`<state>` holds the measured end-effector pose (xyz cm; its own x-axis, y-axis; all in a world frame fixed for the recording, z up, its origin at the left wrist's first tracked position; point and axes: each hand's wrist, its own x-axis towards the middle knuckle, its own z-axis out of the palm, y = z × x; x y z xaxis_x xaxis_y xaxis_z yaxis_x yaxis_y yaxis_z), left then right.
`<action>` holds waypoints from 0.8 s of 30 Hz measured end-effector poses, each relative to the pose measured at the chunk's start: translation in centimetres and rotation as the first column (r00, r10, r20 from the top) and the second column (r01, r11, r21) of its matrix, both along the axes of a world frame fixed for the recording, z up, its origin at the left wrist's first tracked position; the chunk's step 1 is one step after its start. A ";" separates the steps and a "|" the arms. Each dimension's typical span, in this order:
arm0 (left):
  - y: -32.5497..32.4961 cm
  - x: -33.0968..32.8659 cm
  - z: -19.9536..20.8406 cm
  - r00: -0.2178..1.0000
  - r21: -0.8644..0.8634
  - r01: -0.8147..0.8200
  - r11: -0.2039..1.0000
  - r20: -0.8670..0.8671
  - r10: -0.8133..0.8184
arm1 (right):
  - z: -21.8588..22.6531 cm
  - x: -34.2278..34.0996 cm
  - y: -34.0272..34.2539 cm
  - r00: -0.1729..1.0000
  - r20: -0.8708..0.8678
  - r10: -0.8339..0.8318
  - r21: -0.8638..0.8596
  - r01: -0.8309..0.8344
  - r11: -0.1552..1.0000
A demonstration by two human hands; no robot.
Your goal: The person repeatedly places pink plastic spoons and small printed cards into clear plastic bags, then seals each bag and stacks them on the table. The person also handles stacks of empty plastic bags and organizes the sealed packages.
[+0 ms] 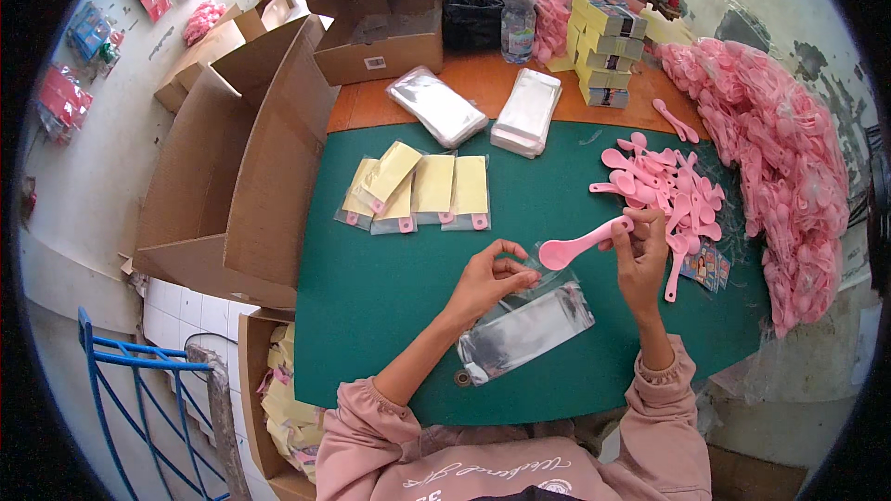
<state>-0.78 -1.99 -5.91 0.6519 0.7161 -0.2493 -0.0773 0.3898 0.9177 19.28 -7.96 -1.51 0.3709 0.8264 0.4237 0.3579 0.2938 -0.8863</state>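
My right hand [642, 264] pinches a pink spoon [577, 247] by the end of its handle, with the bowl pointing left. Close to that bowl, my left hand [490, 280] has its thumb and fingertips closed on a clear plastic bag [549, 284]. Below both hands a pile of clear bags [527, 332] lies on the green tabletop [390, 315]. Beyond the right hand is a heap of loose pink spoons [664, 181], with a printed card [707, 265] partly beside it. Several bagged yellow cards [432, 187] with pink tips showing lie ahead on the left.
Two stacks of clear bags [436, 107] lie at the back. Behind them stand a water bottle [519, 14] and stacked card bundles [605, 46]. A large mound of wrapped pink spoons [780, 158] lines the right side. Open cardboard boxes [278, 167] flank the left edge.
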 end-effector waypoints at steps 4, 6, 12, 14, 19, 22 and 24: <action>0.1 0.0 -0.2 1.000 0.009 -0.005 1.000 0.011 0.005 | -0.3 -0.3 0.1 0.998 0.043 0.055 -0.069 -0.052 0.996; 0.1 0.2 -0.4 1.000 0.028 -0.007 1.000 0.011 0.006 | -0.1 -1.1 0.2 0.996 0.036 0.081 -0.111 -0.077 0.991; 0.5 -0.1 -0.4 0.946 0.065 0.307 0.950 -0.128 -0.297 | -0.8 -1.9 0.2 0.981 -0.111 0.160 -0.149 -0.175 0.973; 0.4 -0.1 0.4 0.955 0.040 0.295 0.955 -0.046 -0.293 | -0.8 -1.7 0.1 0.983 -0.094 0.157 -0.131 -0.168 0.977; 0.3 0.5 2.2 0.980 0.035 0.163 0.986 0.107 -0.166 | 0.6 -1.8 -0.1 0.882 0.197 0.428 -0.082 -0.420 0.904; 0.7 0.6 2.7 0.985 0.101 0.164 0.981 0.036 -0.168 | 0.9 -2.0 -0.6 0.774 0.423 0.471 -0.165 -0.445 0.880; 0.8 0.3 2.7 0.976 0.074 0.168 0.983 0.129 -0.176 | 1.8 -0.8 -1.0 0.805 0.380 0.455 -0.172 -0.422 0.890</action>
